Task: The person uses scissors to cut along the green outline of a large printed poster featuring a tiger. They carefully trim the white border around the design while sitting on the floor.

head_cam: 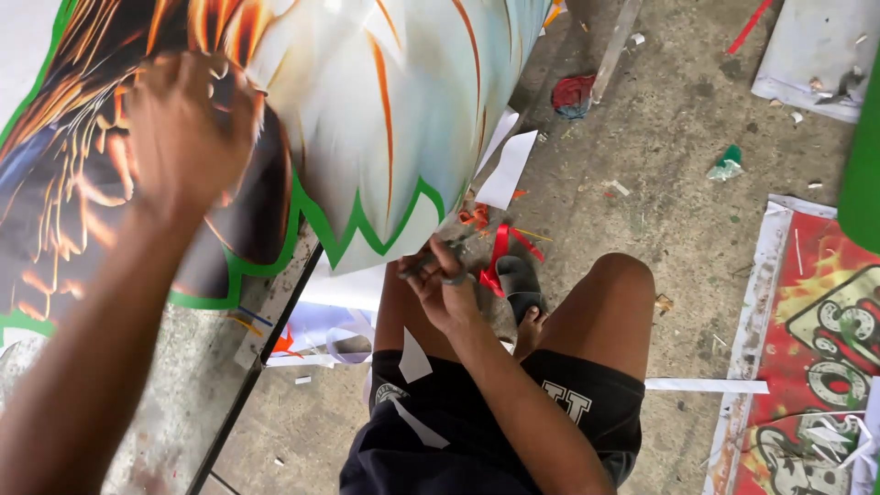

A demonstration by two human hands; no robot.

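Fingers of the right hand [438, 284] are curled tight through a pair of scissors [423, 264], blades at the green-bordered edge of the glossy printed sheet [385, 119]; left hand [188, 128] is blurred, fingers bent onto the sheet up top, grip unclear; sheet hangs off the table [174, 394], so I'd guess it could slip and the cut wander into the artwork; bare knee sits close below too.

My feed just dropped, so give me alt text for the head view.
The right hand holds dark-handled scissors at the green-bordered edge of a large glossy printed sheet, which the blurred left hand presses on. Paper scraps litter the concrete floor around the seated person's knees.
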